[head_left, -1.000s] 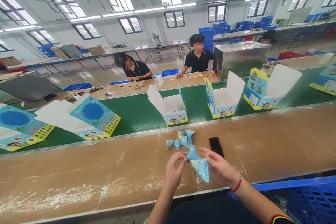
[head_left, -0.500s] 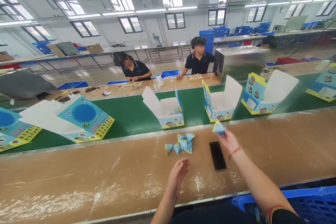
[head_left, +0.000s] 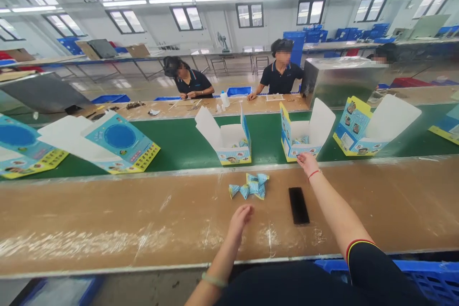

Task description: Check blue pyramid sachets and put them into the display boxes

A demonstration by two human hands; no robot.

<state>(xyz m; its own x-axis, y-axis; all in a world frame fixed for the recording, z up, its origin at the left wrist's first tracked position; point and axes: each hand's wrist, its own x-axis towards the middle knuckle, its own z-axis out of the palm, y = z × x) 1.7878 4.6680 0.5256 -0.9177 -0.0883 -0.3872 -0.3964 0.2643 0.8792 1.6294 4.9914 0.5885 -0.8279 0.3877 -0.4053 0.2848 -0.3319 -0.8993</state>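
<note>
My right hand [head_left: 306, 162] is at the front edge of an open blue-and-yellow box [head_left: 301, 146] on the green belt; its fingers look apart, with no packet between them. Small blue packets [head_left: 301, 139] lie inside that box. My left hand [head_left: 243, 217] hovers over the brown tabletop with fingers slightly curled and nothing in it. Just beyond it sits a small pile of blue triangular packets [head_left: 254, 185]. A black phone [head_left: 299, 205] lies between the pile and my right forearm. Another open box [head_left: 234, 155], also holding packets, stands behind the pile.
More open boxes stand on the green belt [head_left: 179, 146], left and right. Across it, two people sit at a worktable [head_left: 161, 114], beside a metal housing [head_left: 340, 81]; a third person is partly hidden. A blue crate [head_left: 423, 277] is at the lower right.
The packet that was in my right hand has left it, and packets now show in the box in front of it. That hand reached forward. The view has shifted slightly.
</note>
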